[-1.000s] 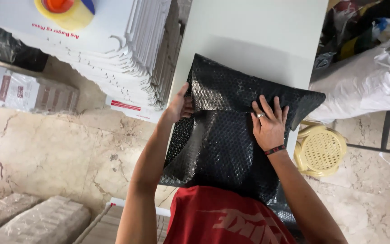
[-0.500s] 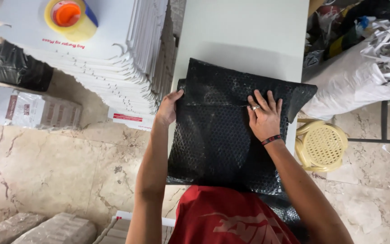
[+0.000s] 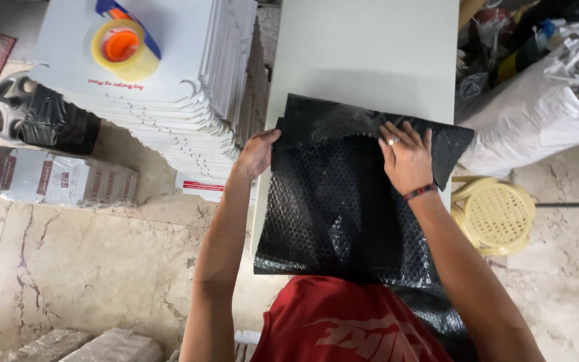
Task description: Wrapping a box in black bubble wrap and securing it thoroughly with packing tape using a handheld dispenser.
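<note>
While the person leaned over it, a long white table [image 3: 370, 47] ran up the middle of the view. Left of the table stood a tall stack of flat white boxes [image 3: 169, 100]. A roll of yellow tape [image 3: 123, 48] with an orange middle sat on top of the stack. On the right lay a big white sack [image 3: 537, 121] with shredded paper on it, and a yellow plastic stool [image 3: 497, 214] stood below it on the marble floor [image 3: 68, 268].

A black bubble-wrap sheet [image 3: 330, 208] lay on the near end of the table, and its lower part hung down toward the person's red shirt [image 3: 343, 328]. The sheet looked folded, with a smooth shiny flap along the top.

The left hand [image 3: 257, 153] gripped the sheet's upper left edge, with the thumb on top and the fingers curled under. The right hand [image 3: 407, 157] lay flat on the sheet near the upper right, with its fingers spread wide. It pressed down and held nothing. It wore a ring and a dark wristband.

The sheet looked light, soft and floppy, and a bit slippery. It would likely bend and sag when lifted. Its bubbles could pop if squeezed hard. The edges and corners looked like the best places to hold it.
</note>
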